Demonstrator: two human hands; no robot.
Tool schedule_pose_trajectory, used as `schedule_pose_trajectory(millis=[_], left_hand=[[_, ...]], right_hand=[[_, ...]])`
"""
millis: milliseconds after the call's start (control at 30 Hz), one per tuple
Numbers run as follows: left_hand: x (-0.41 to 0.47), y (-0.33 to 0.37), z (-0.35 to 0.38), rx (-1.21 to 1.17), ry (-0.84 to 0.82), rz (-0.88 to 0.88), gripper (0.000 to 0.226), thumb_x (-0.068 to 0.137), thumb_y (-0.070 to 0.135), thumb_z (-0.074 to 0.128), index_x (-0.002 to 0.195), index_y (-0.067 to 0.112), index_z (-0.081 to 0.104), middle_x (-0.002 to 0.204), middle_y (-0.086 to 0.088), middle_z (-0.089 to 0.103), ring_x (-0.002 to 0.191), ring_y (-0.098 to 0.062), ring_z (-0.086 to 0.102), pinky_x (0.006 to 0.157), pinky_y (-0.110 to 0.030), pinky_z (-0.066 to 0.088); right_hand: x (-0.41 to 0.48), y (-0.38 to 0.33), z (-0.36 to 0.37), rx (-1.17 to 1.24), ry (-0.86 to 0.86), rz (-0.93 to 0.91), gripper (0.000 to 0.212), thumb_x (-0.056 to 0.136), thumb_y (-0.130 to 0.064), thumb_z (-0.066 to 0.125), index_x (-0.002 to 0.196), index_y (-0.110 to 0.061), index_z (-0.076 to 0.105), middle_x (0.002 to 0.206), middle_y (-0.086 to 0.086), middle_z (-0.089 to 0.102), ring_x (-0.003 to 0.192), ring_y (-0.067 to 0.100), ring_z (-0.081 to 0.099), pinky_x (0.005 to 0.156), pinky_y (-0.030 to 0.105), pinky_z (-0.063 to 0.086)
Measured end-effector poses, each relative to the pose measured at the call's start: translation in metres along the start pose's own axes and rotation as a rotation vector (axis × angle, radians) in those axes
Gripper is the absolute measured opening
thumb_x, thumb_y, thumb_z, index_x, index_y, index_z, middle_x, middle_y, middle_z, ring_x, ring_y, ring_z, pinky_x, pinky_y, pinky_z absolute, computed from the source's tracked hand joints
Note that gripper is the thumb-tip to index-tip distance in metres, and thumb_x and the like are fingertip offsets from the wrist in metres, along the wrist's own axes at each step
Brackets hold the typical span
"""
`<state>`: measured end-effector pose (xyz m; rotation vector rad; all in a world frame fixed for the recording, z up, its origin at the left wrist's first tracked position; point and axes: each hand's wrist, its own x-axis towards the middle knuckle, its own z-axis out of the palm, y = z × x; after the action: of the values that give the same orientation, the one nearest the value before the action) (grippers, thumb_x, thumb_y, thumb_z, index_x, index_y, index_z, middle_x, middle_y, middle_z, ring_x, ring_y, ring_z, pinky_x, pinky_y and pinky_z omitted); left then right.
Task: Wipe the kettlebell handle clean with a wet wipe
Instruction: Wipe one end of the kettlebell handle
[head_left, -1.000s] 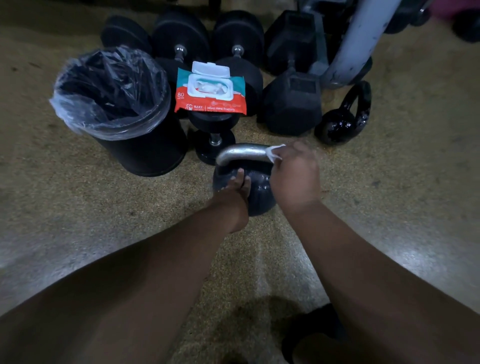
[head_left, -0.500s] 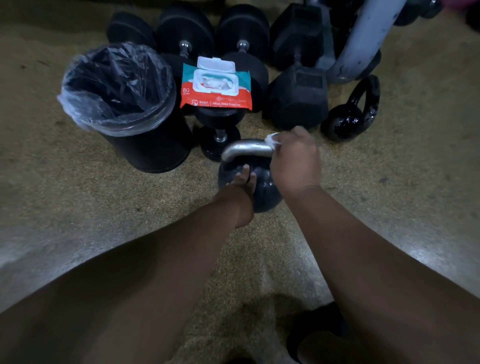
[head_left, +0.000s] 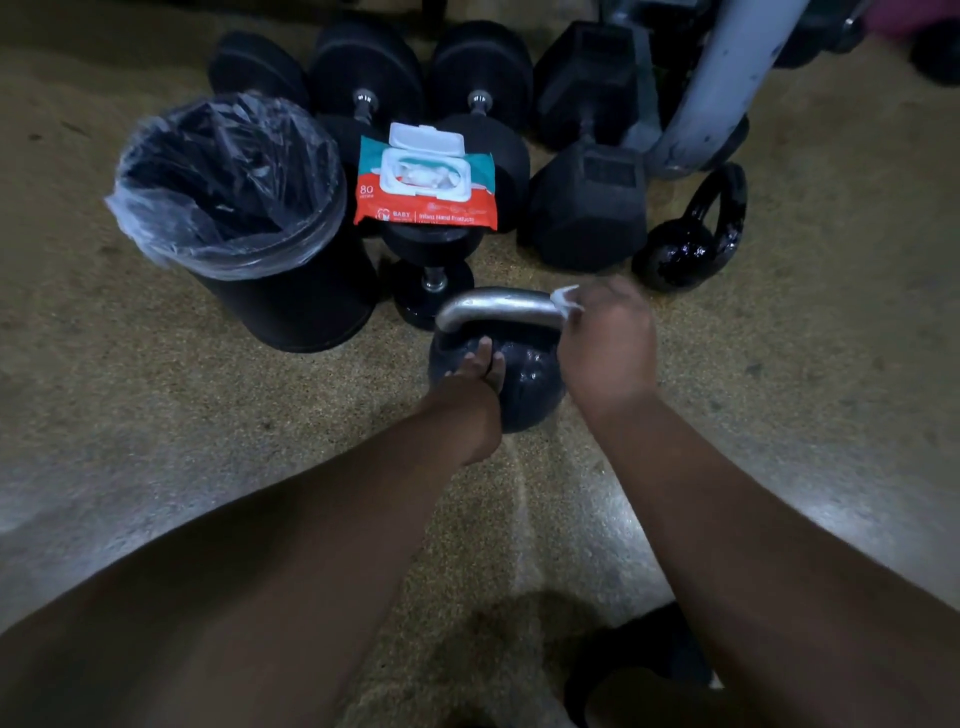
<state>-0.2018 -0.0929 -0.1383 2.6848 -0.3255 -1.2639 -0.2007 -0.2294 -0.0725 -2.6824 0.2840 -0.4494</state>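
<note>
A black kettlebell (head_left: 524, 374) with a bare silver handle (head_left: 493, 304) stands on the floor in the middle of the view. My right hand (head_left: 605, 345) is closed around the handle's right end with a white wet wipe (head_left: 566, 299) bunched under the fingers; only a corner of the wipe shows. My left hand (head_left: 475, 379) lies flat on the near left side of the kettlebell's ball, fingers pressed against it.
A black bin with a clear liner (head_left: 234, 208) stands left of the kettlebell. An open wet wipe pack (head_left: 426, 182) rests on dumbbells (head_left: 431, 270) behind it. A hex dumbbell (head_left: 587, 208), a second glossy kettlebell (head_left: 691, 239) and a grey metal post (head_left: 717, 88) are at the back right.
My right hand with the wipe has stayed at the handle's right end, shifting only slightly. My left hand keeps its place on the ball. The camera view has shifted a little.
</note>
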Motion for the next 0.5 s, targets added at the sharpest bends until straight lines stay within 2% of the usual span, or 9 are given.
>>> schedule_pose_trajectory(millis=[67, 133, 267, 367, 500], left_hand=[[0.002, 0.000, 0.001, -0.009, 0.003, -0.007, 0.114, 0.088, -0.001, 0.062, 0.153, 0.032, -0.025, 0.154, 0.015, -0.043, 0.154, -0.026, -0.009, 0.120, -0.050, 0.027], [0.004, -0.003, 0.005, -0.003, 0.023, 0.024, 0.112, 0.089, 0.003, 0.062, 0.154, 0.031, -0.025, 0.155, 0.014, -0.043, 0.155, -0.027, -0.008, 0.120, -0.049, 0.027], [0.001, -0.005, 0.003, -0.009, 0.025, 0.045, 0.110, 0.090, 0.005, 0.063, 0.155, 0.031, -0.022, 0.157, 0.014, -0.039, 0.155, -0.030, -0.003, 0.121, -0.046, 0.025], [-0.003, -0.003, 0.000, -0.006, 0.024, 0.019, 0.111, 0.090, 0.000, 0.061, 0.154, 0.034, -0.024, 0.156, 0.016, -0.041, 0.155, -0.030, -0.002, 0.120, -0.048, 0.028], [0.001, -0.005, 0.002, -0.002, 0.024, 0.049, 0.110, 0.089, 0.003, 0.062, 0.155, 0.031, -0.023, 0.156, 0.013, -0.041, 0.155, -0.028, -0.006, 0.120, -0.049, 0.027]], right_hand=[[-0.013, -0.003, 0.002, 0.025, 0.022, -0.026, 0.024, 0.078, 0.006, 0.064, 0.095, -0.005, 0.077, 0.089, 0.015, 0.066, 0.080, 0.036, 0.063, 0.070, 0.032, 0.053], [-0.010, -0.009, 0.008, 0.031, 0.013, -0.068, 0.022, 0.080, 0.002, 0.063, 0.095, -0.006, 0.077, 0.087, 0.015, 0.065, 0.079, 0.036, 0.062, 0.067, 0.038, 0.055], [0.009, -0.012, 0.010, 0.029, 0.027, -0.097, 0.021, 0.079, 0.004, 0.064, 0.091, -0.005, 0.078, 0.081, 0.014, 0.063, 0.070, 0.034, 0.062, 0.062, 0.034, 0.053], [-0.004, -0.005, 0.004, 0.038, 0.061, -0.041, 0.024, 0.077, 0.009, 0.064, 0.092, -0.004, 0.077, 0.087, 0.014, 0.067, 0.076, 0.032, 0.064, 0.069, 0.024, 0.048], [-0.012, -0.012, 0.012, 0.062, 0.039, -0.105, 0.022, 0.078, 0.006, 0.064, 0.092, -0.003, 0.077, 0.084, 0.015, 0.064, 0.074, 0.035, 0.062, 0.066, 0.037, 0.055]])
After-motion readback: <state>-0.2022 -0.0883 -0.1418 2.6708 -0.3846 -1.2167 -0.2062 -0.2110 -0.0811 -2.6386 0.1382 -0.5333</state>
